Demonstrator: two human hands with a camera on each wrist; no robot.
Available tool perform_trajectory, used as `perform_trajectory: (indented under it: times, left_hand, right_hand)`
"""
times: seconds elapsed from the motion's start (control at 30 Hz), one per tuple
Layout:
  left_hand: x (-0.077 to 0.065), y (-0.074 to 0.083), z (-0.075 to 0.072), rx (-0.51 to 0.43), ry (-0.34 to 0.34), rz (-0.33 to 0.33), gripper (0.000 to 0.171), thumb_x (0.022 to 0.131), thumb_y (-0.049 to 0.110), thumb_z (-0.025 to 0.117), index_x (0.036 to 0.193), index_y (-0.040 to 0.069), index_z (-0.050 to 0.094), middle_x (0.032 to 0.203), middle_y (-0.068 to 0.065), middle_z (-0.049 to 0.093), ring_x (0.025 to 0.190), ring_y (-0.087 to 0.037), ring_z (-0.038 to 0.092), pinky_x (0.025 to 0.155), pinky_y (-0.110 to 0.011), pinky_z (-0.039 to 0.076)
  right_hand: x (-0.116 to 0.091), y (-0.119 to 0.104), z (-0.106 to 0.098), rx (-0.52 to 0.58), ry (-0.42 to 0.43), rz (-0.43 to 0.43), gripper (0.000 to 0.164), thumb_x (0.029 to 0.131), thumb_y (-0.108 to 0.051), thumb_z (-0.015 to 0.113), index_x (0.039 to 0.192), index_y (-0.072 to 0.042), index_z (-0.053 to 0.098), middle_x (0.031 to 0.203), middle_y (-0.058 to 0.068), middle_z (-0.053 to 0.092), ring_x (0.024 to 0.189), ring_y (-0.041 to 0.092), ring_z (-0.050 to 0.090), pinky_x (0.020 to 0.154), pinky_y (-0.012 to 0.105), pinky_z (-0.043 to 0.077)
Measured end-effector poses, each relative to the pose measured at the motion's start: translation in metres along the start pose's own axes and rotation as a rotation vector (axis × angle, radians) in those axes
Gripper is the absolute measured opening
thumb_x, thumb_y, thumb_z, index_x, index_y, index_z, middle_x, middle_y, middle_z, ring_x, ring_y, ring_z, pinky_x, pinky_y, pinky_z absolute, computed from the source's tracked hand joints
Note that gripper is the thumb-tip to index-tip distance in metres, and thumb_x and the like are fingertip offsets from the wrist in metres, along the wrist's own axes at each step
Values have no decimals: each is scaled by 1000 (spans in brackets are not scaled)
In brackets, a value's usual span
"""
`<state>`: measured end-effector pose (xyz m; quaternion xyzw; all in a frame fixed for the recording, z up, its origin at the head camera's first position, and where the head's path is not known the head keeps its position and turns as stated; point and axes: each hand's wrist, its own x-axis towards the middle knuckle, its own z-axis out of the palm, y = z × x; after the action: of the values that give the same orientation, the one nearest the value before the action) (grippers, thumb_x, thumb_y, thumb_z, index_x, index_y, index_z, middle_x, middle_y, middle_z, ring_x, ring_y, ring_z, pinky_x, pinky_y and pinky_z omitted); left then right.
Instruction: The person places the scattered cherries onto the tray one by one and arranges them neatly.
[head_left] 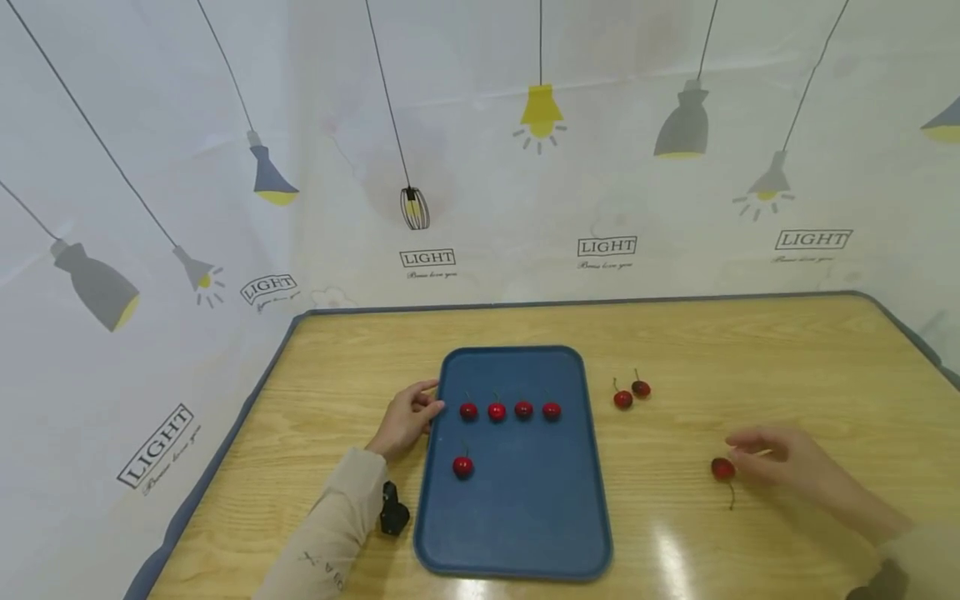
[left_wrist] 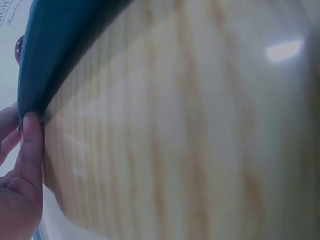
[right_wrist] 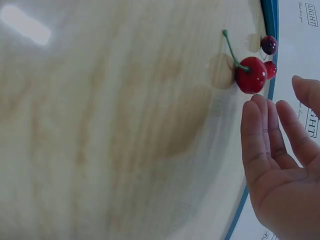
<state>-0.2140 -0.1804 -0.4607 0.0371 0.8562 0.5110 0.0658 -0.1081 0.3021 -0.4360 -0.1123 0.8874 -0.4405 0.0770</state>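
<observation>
A blue tray (head_left: 517,517) lies on the wooden table, and my left hand (head_left: 406,419) pinches its left rim. In the left wrist view, fingers (left_wrist: 32,150) meet the tray's edge (left_wrist: 50,55). A row of several red cherries (head_left: 497,412) crosses the upper tray, with a single cherry (head_left: 462,467) below the row's left end. Right of the tray, my right hand (head_left: 787,457) is beside a stemmed cherry (head_left: 723,469). The right wrist view shows its fingers extended, thumb apart, fingertips right at that cherry (right_wrist: 251,76), with nothing held.
Two more cherries, a front one (head_left: 623,399) and a back one (head_left: 641,389), lie close together right of the tray. A small black object (head_left: 393,510) is by the left sleeve. Behind the table (head_left: 750,350) hangs a white sheet (head_left: 480,150) printed with lamps.
</observation>
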Motion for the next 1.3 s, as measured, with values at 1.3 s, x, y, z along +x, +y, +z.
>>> perform_trajectory:
  times: [1.3]
  left_hand:
    - [-2, 2, -1, 13, 1, 2, 42, 87, 8, 57, 127, 3, 47, 90, -12, 54, 69, -17, 53, 55, -29, 51]
  right_hand:
    - [-1, -1, 33, -28, 5, 28, 36, 79, -5, 63, 110, 9, 53, 98, 19, 59, 73, 2, 53, 62, 20, 47]
